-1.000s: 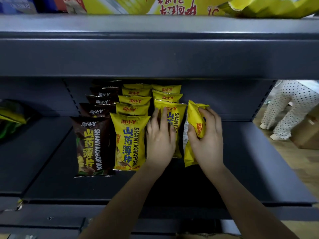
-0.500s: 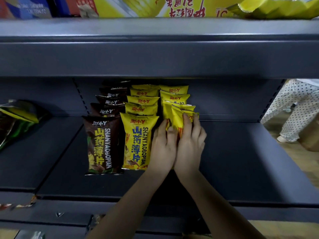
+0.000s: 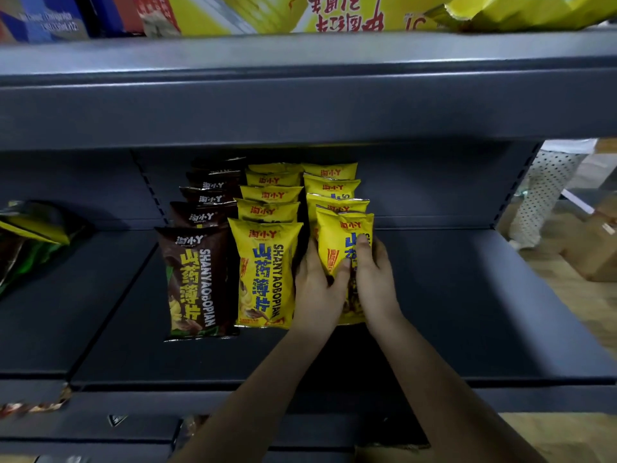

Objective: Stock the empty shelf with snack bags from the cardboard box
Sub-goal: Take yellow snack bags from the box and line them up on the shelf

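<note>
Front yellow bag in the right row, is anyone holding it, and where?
Yes: both hands, left hand and right hand, grip the yellow bag by its lower sides.

Snack bags on the shelf [image 3: 467, 295], counted by colour

About 5 brown bags [image 3: 197, 279] in 1 row, and 9 yellow bags [image 3: 263, 272] across 2 rows: 5 and 4; 2 hands.

Three bag rows [image 3: 265, 228] side by side on shelf [image 3: 467, 312]

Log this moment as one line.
step: seating front yellow bag in right-hand row | left hand: grips bag | right hand: grips bag | shelf: three rows, right side bare
</note>
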Motion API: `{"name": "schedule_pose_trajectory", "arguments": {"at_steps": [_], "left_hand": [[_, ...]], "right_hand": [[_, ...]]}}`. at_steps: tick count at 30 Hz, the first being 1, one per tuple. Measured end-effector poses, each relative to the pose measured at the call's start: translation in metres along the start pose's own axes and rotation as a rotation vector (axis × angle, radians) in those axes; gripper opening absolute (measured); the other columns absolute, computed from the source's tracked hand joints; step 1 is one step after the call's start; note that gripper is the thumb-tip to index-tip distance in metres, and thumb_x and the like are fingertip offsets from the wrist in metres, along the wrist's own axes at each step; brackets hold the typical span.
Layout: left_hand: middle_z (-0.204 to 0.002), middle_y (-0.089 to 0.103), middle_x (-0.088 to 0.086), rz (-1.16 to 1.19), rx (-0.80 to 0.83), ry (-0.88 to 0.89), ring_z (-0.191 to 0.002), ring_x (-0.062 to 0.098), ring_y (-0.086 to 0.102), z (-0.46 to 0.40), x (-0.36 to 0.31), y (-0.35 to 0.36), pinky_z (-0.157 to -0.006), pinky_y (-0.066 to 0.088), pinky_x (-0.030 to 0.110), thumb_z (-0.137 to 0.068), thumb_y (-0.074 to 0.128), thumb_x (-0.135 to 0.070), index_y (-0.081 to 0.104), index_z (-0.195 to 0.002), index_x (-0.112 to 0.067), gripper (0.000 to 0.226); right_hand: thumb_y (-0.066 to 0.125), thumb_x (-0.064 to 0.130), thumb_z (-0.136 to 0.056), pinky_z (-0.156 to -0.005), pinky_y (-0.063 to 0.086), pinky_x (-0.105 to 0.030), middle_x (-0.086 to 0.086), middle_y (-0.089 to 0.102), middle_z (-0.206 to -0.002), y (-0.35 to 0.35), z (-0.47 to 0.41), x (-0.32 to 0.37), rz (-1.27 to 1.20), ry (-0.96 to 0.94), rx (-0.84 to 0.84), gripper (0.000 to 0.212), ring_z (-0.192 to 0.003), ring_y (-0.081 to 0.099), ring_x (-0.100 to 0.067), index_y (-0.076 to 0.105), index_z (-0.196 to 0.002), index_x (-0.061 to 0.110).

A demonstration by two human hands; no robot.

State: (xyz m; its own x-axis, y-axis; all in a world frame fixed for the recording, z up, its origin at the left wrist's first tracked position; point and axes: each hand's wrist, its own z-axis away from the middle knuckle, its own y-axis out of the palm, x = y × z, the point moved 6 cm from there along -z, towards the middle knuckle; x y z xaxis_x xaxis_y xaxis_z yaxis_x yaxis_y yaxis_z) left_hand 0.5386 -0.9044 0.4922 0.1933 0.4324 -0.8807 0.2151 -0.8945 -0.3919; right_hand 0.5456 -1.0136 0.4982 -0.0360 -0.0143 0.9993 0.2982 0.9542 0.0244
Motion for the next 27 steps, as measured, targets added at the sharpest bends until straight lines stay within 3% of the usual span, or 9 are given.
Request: {"name": "schedule_pose_trajectory", "arguments": {"at_steps": [2,3,7,12,14,17,22,25,27], "left_hand": [[-0.137,0.049,0.002,-0.005,0.002,0.018,-0.128,0.018,0.045,-0.001,-0.003,0.002,-0.105,0.040,0.043,-0.075,0.046,-0.065,0.029,-0.145,-0.017,0.086],[-0.134,0.051,0.002,-0.004,0.005,0.022,-0.126,0.019,0.047,-0.002,-0.004,0.002,-0.103,0.042,0.043,-0.072,0.050,-0.064,0.030,-0.144,-0.017,0.088],[-0.128,0.052,0.007,-0.032,0.006,0.000,-0.120,0.023,0.050,-0.014,-0.002,0.004,-0.098,0.045,0.044,-0.064,0.064,-0.055,0.032,-0.140,-0.012,0.093],[-0.133,0.044,0.012,-0.073,0.009,-0.003,-0.127,0.025,0.042,-0.025,-0.001,0.001,-0.106,0.038,0.039,-0.069,0.081,-0.025,0.033,-0.140,-0.008,0.087],[-0.135,0.045,0.013,-0.094,-0.004,0.007,-0.128,0.027,0.041,-0.024,0.000,0.001,-0.106,0.037,0.040,-0.069,0.080,-0.028,0.030,-0.142,-0.006,0.091],[-0.143,0.040,0.013,-0.120,-0.023,0.042,-0.135,0.027,0.036,-0.020,-0.005,-0.002,-0.110,0.033,0.039,-0.073,0.077,-0.031,0.019,-0.147,-0.007,0.097],[-0.148,0.033,0.017,-0.295,-0.109,0.070,-0.138,0.026,0.033,0.003,-0.023,-0.005,-0.112,0.028,0.032,-0.089,0.062,-0.031,0.002,-0.147,-0.004,0.088],[-0.140,0.045,0.022,-0.489,-0.142,0.090,-0.125,0.028,0.052,0.017,-0.017,0.003,-0.101,0.045,0.035,-0.089,0.056,-0.039,0.013,-0.144,0.005,0.082],[-0.140,0.045,0.021,-0.513,-0.165,0.093,-0.123,0.027,0.054,0.020,-0.011,0.006,-0.098,0.047,0.035,-0.089,0.040,-0.045,0.020,-0.143,0.009,0.079]], "right_hand": [[0.039,0.041,-0.099,-0.061,0.048,-0.006,0.009,0.064,-0.098,0.002,-0.006,0.002,-0.019,0.053,0.076,0.032,-0.084,0.060,0.002,0.052,-0.119,0.021],[0.039,0.041,-0.098,-0.061,0.047,-0.007,0.008,0.064,-0.097,0.002,-0.009,0.003,-0.009,0.061,0.095,0.030,-0.084,0.061,0.001,0.052,-0.118,0.022],[0.044,0.042,-0.096,-0.082,0.050,-0.023,0.000,0.063,-0.113,0.009,-0.015,0.011,0.043,-0.009,0.114,0.034,-0.099,0.063,-0.009,0.052,-0.122,0.023],[0.046,0.049,-0.093,-0.099,0.045,-0.044,-0.005,0.057,-0.117,0.013,-0.027,0.010,0.142,-0.102,0.071,0.020,-0.111,0.056,-0.018,0.048,-0.106,0.034],[0.048,0.048,-0.093,-0.101,0.042,-0.044,-0.005,0.054,-0.117,0.011,-0.027,0.012,0.181,-0.118,0.070,0.024,-0.115,0.053,-0.020,0.048,-0.108,0.030],[0.058,0.050,-0.083,-0.101,0.042,-0.036,0.001,0.050,-0.119,0.013,-0.023,0.024,0.220,-0.222,0.070,0.047,-0.118,0.050,-0.017,0.046,-0.120,0.025],[0.076,0.045,-0.068,-0.096,0.046,-0.037,0.002,0.048,-0.125,0.019,-0.019,0.033,0.312,-0.245,-0.040,0.076,-0.119,0.048,-0.015,0.038,-0.129,0.018],[0.075,0.046,-0.070,-0.094,0.045,-0.039,-0.002,0.047,-0.125,0.021,-0.016,0.032,0.371,-0.217,-0.101,0.079,-0.120,0.047,-0.019,0.035,-0.130,0.014],[0.074,0.046,-0.072,-0.095,0.045,-0.041,-0.004,0.046,-0.126,0.022,-0.015,0.030,0.387,-0.180,-0.115,0.078,-0.121,0.046,-0.022,0.033,-0.130,0.012]]}}
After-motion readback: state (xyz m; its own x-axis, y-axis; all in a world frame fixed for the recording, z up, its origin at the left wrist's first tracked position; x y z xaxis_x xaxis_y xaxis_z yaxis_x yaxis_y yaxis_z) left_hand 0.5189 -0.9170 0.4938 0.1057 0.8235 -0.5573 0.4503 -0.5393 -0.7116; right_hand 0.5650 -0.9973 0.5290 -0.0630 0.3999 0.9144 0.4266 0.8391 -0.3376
